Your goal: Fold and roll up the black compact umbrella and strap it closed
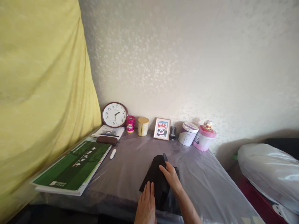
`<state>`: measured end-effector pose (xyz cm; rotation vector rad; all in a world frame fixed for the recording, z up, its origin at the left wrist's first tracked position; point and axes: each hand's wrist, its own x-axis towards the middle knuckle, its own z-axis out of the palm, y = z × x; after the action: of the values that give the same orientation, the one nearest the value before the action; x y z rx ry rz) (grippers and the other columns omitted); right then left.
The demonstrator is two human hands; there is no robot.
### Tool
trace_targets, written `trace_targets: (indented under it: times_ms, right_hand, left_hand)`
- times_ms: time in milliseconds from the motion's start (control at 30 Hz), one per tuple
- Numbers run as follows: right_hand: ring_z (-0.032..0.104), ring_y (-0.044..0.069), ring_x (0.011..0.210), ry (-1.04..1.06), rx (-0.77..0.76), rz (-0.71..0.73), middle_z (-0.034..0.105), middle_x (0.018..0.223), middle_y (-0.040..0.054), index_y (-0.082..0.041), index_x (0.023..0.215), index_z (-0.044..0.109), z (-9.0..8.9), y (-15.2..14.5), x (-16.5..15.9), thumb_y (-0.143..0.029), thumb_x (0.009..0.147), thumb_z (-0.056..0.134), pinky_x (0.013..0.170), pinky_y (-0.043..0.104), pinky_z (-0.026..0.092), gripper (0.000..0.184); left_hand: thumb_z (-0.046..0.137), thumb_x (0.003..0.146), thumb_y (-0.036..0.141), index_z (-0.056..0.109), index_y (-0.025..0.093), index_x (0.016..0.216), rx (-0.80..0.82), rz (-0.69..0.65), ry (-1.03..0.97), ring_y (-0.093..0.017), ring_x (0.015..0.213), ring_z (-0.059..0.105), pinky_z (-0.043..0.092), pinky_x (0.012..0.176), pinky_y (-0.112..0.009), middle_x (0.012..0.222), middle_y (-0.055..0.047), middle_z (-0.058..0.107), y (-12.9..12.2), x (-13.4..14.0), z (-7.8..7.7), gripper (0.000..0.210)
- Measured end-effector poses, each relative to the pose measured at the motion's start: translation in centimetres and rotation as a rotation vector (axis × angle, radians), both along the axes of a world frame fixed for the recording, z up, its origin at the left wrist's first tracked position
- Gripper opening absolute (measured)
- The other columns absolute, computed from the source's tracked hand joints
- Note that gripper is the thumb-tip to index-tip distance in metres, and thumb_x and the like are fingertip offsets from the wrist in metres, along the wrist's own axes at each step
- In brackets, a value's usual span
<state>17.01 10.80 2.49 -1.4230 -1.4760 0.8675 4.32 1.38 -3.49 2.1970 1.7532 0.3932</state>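
A black piece of cloth [156, 169], partly folded over, lies near the front of the table; its exact kind I cannot tell. My left hand [146, 202] rests flat on its lower left part, fingers stretched out and side by side. At the upper right edge of the cloth, my right hand [172, 178] grips the fabric, with the thumb on top and the other fingers partly hidden. More dark fabric shows under and to the right of the right hand, reaching toward the table's front edge.
A clear sheet covers the table [126, 174]. Green books [70, 168], a brown case [106, 140] and a white stick-like object [113, 154] lie left. Along the wall stand a clock [115, 114], a pink can [130, 124], a yellow-lidded can [143, 127], a picture frame [162, 128] and tubs [187, 134].
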Motion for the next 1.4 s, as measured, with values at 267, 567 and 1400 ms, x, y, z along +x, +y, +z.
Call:
trace_targets:
  times_ms: [267,567,1400]
  right_hand:
    - [0.061,0.02,0.07,-0.245,-0.028,-0.014,0.065,0.072,0.0035,-0.015,0.099,0.061,-2.1,1.8,-1.3,-0.034,0.074,0.054,0.062,0.029,0.048,0.033]
    - [0.06,0.012,0.055,-0.161,-0.186,0.219,0.066,0.063,-0.0001,-0.017,0.096,0.057,-0.9,1.1,-2.0,-0.038,0.082,0.045,0.051,0.022,0.044,0.028]
    - [0.046,0.021,0.118,-0.599,0.422,0.341,0.066,0.109,0.0022,-0.026,0.1,0.066,-2.6,0.6,-0.4,-0.023,0.091,0.038,0.105,0.045,0.022,0.029]
  left_hand:
    - [0.048,0.061,0.011,0.03,0.008,0.135,0.067,-0.014,-0.024,-0.026,0.132,0.029,0.034,0.104,-0.036,0.145,-0.014,0.026,0.4,-0.7,-1.9,0.076]
    - [0.051,0.07,0.019,0.049,0.017,0.119,0.396,-0.019,0.029,-0.023,0.108,0.056,0.049,0.088,-0.032,0.119,-0.011,0.059,-0.8,-3.2,-3.4,0.049]
    - [0.027,0.072,-0.009,-0.008,0.017,0.138,0.577,0.009,0.167,-0.019,0.125,0.041,0.045,0.098,-0.03,0.137,-0.009,0.042,1.0,-0.2,-4.4,0.08]
